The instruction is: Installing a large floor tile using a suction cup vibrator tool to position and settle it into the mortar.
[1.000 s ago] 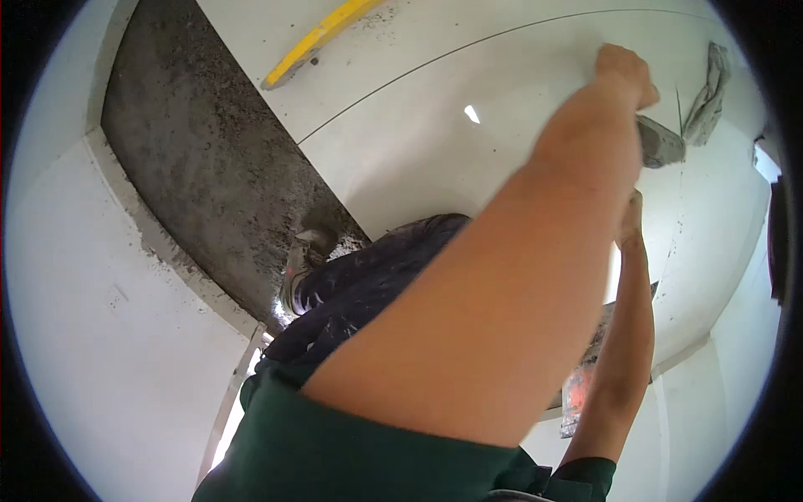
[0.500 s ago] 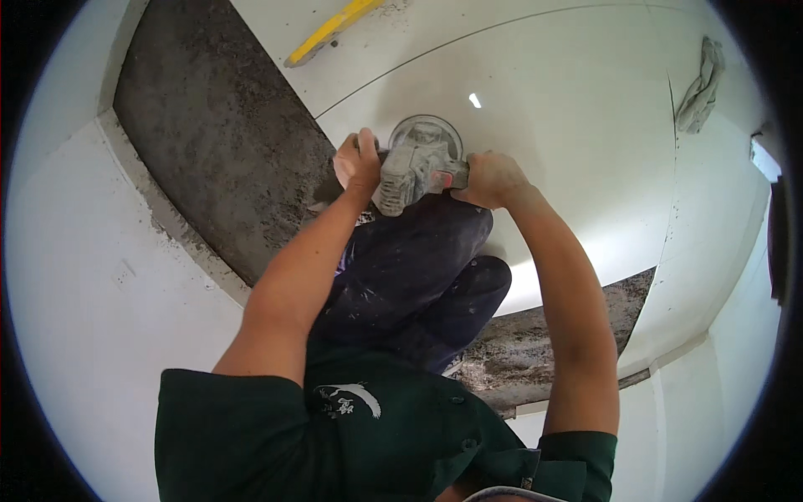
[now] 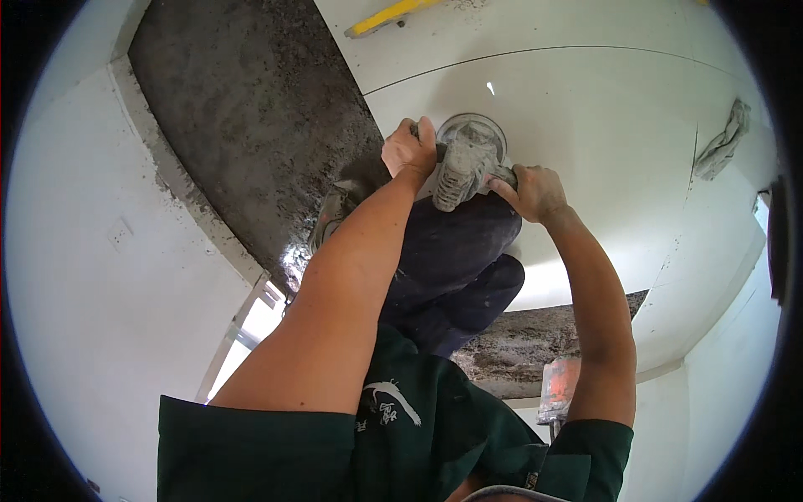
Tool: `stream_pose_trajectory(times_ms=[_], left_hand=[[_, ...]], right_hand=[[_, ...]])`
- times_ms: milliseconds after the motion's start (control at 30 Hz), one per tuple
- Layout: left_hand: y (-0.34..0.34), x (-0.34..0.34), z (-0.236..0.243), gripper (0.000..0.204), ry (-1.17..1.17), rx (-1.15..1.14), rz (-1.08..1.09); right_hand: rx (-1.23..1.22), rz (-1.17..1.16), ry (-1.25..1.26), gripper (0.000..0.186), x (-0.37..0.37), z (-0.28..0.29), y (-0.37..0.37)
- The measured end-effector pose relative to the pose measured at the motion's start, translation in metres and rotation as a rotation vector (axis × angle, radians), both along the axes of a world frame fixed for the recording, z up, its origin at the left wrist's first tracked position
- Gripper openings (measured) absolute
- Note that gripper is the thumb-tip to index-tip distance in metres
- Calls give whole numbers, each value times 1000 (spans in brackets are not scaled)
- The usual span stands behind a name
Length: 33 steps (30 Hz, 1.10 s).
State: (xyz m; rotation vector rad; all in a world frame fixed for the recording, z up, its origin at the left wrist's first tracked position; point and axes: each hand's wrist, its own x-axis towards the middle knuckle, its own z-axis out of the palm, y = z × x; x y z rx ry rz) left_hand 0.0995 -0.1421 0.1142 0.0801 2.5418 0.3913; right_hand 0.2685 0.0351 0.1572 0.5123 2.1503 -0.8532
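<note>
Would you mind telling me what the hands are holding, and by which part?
Both hold a dusty angle grinder: the left hand grips its side handle, the right hand its rear body.

This is a room under renovation, a floor-tiling site inside a building. Large glossy white floor tiles (image 3: pixel 585 151) with thin joints cover part of the ground, while a wide strip of rough grey mortar bed (image 3: pixel 251 125) lies bare beside them. Plain white plastered walls (image 3: pixel 100 335) rise around. A dusty grey angle grinder (image 3: pixel 464 163), a yellow spirit level (image 3: pixel 389 17) and a crumpled grey rag (image 3: pixel 723 142) lie on the tiles.
</note>
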Motion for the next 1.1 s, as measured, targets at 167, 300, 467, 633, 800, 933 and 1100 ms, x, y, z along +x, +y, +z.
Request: stream_pose_trajectory(times_ms=[167, 300, 467, 633, 800, 933, 1100], left_hand=[[-2, 2, -5, 48, 54, 17, -12], [-3, 3, -6, 49, 51, 29, -22], [-3, 1, -8, 49, -61, 8, -41], [-8, 0, -13, 50, 26, 41, -35], [-4, 2, -9, 47, 31, 55, -40], [-6, -2, -13, 48, 54, 76, -53], [-1, -2, -11, 50, 48, 38, -22]], right_hand=[[6, -2, -7, 80, -3, 2, 1], [17, -13, 4, 81, -1, 0, 1], [5, -46, 28, 83, 2, 1, 2], [4, -68, 13, 86, -1, 3, 3], [-7, -47, -18, 88, 1, 1, 1], [11, -57, -7, 89, 1, -1, 0], [10, -79, 22, 80, -3, 9, 3]])
